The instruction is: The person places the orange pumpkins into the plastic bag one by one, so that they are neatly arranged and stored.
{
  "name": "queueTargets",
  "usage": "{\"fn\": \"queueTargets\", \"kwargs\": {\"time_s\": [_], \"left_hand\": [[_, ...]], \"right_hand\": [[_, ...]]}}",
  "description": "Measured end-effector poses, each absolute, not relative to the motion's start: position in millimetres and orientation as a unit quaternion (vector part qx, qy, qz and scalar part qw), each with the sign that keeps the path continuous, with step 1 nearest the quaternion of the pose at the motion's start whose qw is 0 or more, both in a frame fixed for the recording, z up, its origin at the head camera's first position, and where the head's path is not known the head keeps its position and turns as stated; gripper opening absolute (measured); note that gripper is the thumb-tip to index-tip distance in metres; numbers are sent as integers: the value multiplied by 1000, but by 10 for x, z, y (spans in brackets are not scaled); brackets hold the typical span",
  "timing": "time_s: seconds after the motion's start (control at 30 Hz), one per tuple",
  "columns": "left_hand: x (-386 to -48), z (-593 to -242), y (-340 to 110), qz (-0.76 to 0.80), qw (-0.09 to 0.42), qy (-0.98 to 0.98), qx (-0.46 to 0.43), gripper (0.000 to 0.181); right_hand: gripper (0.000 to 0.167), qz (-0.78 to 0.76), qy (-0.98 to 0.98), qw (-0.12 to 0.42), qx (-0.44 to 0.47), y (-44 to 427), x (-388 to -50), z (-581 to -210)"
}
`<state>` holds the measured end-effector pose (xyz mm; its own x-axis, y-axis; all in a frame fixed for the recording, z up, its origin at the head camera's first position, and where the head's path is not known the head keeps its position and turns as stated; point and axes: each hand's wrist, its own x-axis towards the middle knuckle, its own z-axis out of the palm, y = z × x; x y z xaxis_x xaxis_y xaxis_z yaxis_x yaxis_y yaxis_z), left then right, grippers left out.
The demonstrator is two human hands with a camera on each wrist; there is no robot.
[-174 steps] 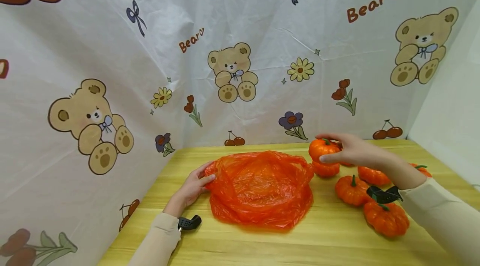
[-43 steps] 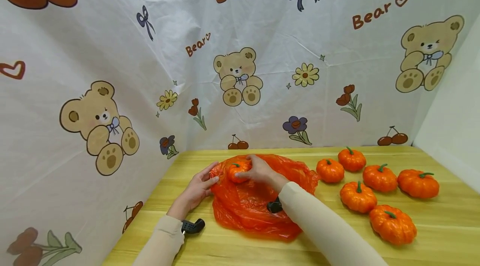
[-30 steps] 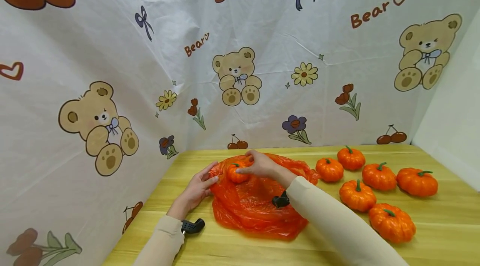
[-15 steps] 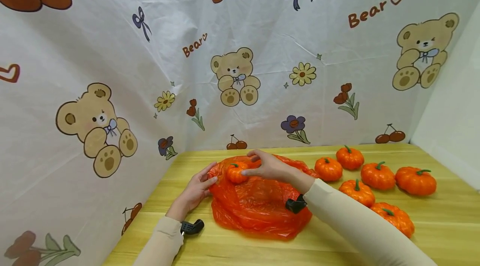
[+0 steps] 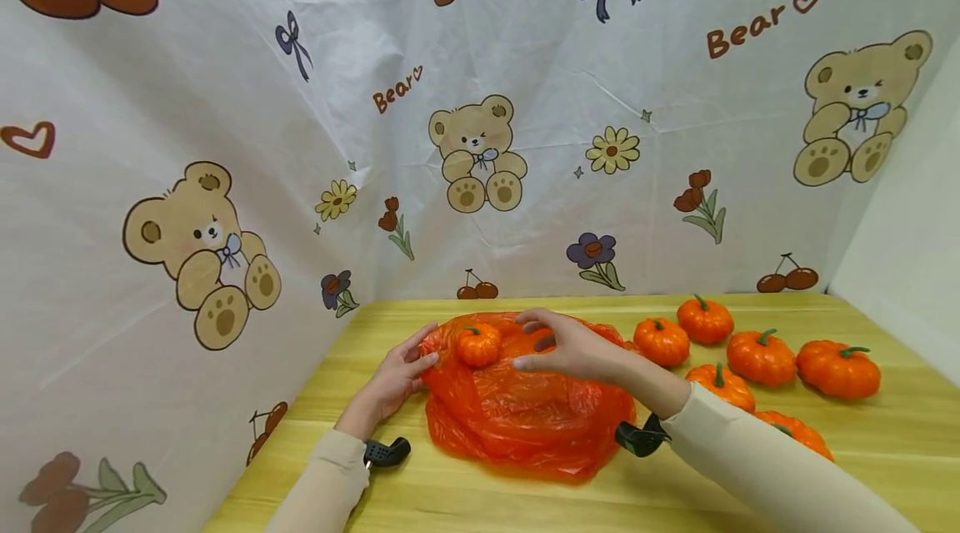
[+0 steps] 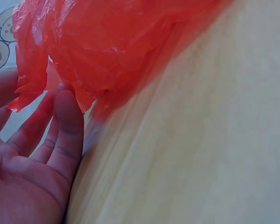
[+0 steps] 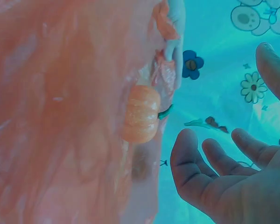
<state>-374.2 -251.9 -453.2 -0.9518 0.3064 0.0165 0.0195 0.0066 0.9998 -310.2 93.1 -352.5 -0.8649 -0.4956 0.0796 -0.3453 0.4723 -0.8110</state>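
Note:
A thin red plastic bag [image 5: 525, 424] lies spread with its mouth facing up; in the left wrist view the bag [image 6: 112, 46] bunches at the fingers. My left hand [image 5: 392, 379] pinches its left rim between thumb and fingers, as the left hand [image 6: 32, 154] shows up close. One small orange pumpkin [image 5: 478, 345] with a green stem sits inside at the bag's left; the right wrist view has this pumpkin [image 7: 142, 114] too. Over the bag's right half, my right hand [image 5: 573, 349] is held with fingers apart and nothing in them; the right hand [image 7: 233, 172] is apart from the pumpkin.
Several orange pumpkins stand on the wooden table [image 5: 465, 500] to the right, among them a back one [image 5: 705, 321] and a far right one [image 5: 837, 369]. The right sleeve partly covers the two nearest. A printed bear curtain [image 5: 480, 41] hangs behind the table.
The pumpkin from the right hand now rests in the bag, let go. The right hand has drawn back to the right, its fingers spread. The left hand keeps its place on the rim.

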Motion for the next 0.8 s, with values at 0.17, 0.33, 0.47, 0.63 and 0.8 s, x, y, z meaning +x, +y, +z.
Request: {"fn": "queueTargets", "kwargs": {"time_s": [0.17, 0.33, 0.47, 0.63, 0.8], "left_hand": [[-3752, -4536, -2533, 697, 101, 700, 117, 67], [-3750, -4521, -2531, 696, 107, 700, 117, 67], [-3753, -4525, -2526, 697, 105, 701, 111, 66], [-3747, -4537, -2524, 696, 103, 702, 110, 67], [-3741, -4541, -2519, 694, 106, 704, 111, 68]], "right_hand": [[69, -440, 856, 73, -260, 1063, -2945, -3452], [70, -436, 856, 67, -271, 1241, -2806, -3427], [69, -437, 856, 56, -270, 1414, -2718, -3432], [68, -439, 861, 44, -255, 1647, -2652, -3466], [68, -440, 862, 40, -250, 1861, -2576, -3452]]}}
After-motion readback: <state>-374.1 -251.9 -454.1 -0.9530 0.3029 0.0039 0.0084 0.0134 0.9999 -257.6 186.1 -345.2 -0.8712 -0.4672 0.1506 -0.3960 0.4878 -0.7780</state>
